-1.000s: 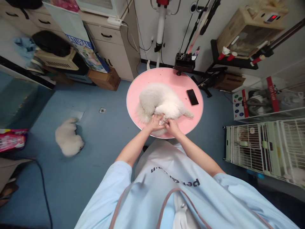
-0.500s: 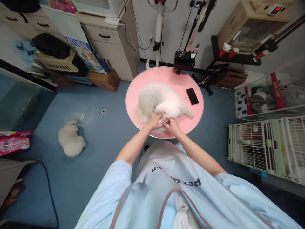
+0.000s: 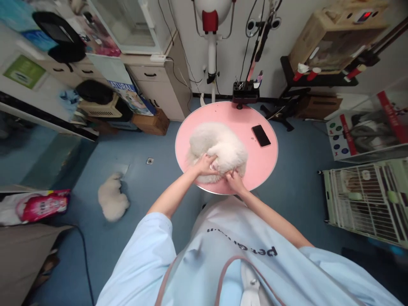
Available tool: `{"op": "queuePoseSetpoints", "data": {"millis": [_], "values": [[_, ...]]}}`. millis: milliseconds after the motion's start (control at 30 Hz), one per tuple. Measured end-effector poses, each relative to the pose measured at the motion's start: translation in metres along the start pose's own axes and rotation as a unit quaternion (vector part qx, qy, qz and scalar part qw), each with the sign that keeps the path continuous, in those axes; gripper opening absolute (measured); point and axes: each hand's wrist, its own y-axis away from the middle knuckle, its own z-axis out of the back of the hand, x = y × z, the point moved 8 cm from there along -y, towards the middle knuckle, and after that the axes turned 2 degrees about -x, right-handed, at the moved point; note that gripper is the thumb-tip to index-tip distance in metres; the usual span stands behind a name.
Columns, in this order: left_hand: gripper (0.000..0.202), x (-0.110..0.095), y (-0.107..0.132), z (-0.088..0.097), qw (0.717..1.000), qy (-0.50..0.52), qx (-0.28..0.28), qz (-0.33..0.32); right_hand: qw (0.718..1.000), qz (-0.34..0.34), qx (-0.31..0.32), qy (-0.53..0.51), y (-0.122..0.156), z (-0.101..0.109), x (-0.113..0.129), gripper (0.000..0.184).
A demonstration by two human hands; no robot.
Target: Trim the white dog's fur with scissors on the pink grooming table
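Note:
A fluffy white dog [image 3: 216, 148] lies curled on a round pink table [image 3: 261, 165] in front of me. My left hand [image 3: 205, 165] rests on the dog's near side, fingers curled into the fur around what looks like a paw. My right hand [image 3: 235, 180] sits a little to the right at the dog's near edge, fingers closed in the fur. A black phone [image 3: 260, 135] lies on the table to the right of the dog.
A second white dog [image 3: 112, 199] lies on the blue floor at the left. A wire cage [image 3: 363, 195] stands at the right. A black tool holder [image 3: 245, 91] and a dryer stand [image 3: 211, 51] are behind the table. Cabinets [image 3: 153, 80] line the back left.
The dog has tucked its outstretched leg in and now lies more curled. My two hands have moved apart, the right one lower. The camera has tilted up and shifted.

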Motion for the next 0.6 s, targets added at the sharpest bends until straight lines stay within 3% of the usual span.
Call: {"op": "queuePoseSetpoints", "data": {"millis": [100,267,433,533,600], "values": [[0.076,-0.001,0.005,0.000,1.000,0.000,-0.003,-0.007,0.995,-0.080,-0.017,-0.054,0.013,0.008,-0.033,0.025],[0.081,-0.013,0.005,-0.009,1.000,-0.013,0.004,0.015,0.976,-0.175,0.013,-0.126,0.033,0.011,-0.072,0.019],[0.085,-0.037,0.000,-0.040,0.993,-0.033,-0.031,0.105,0.954,-0.213,0.027,-0.207,0.049,0.016,-0.079,0.030],[0.086,-0.035,0.001,-0.061,0.980,0.026,-0.008,0.196,0.948,-0.207,0.007,-0.243,0.056,0.028,-0.078,0.029],[0.089,-0.031,0.003,-0.063,0.973,0.060,0.002,0.221,0.946,-0.199,-0.023,-0.254,0.056,0.038,-0.080,0.030]]}}
